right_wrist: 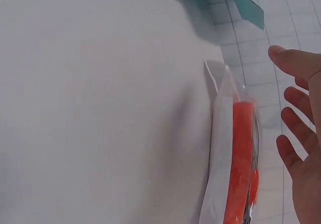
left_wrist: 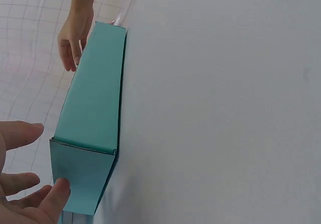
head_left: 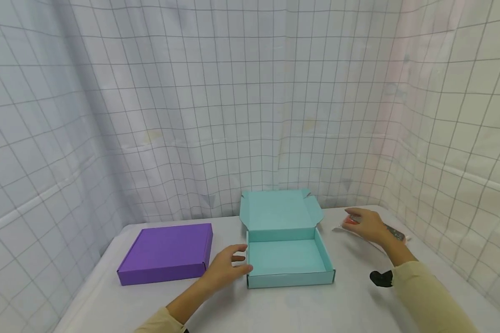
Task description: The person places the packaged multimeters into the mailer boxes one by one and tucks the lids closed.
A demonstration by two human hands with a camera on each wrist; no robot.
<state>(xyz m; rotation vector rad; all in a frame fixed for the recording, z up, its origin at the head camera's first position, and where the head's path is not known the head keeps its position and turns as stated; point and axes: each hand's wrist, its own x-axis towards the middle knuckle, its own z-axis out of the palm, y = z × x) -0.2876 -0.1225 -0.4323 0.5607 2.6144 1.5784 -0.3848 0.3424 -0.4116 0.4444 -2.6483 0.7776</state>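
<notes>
A teal cardboard box (head_left: pixel 290 280) lies on the white table with its lid raised at the back; its inside is bare. My left hand (head_left: pixel 226 268) is at the box's left wall, fingers spread, with fingertips right at the side in the left wrist view. Over a clear plastic packet (head_left: pixel 393 231) with red and dark contents, my right hand (head_left: pixel 366 225) hovers with parted fingers. The right wrist view shows the packet (right_wrist: pixel 242 158) lying on the table, a gap between it and the right hand (right_wrist: pixel 306 118).
A closed purple box (head_left: pixel 166 252) lies to the left of the teal one. The white table (head_left: pixel 291 310) is enclosed at the back and sides by a white curtain (head_left: pixel 254 115) with a dark grid. A black band piece (head_left: pixel 381 278) hangs by the right sleeve.
</notes>
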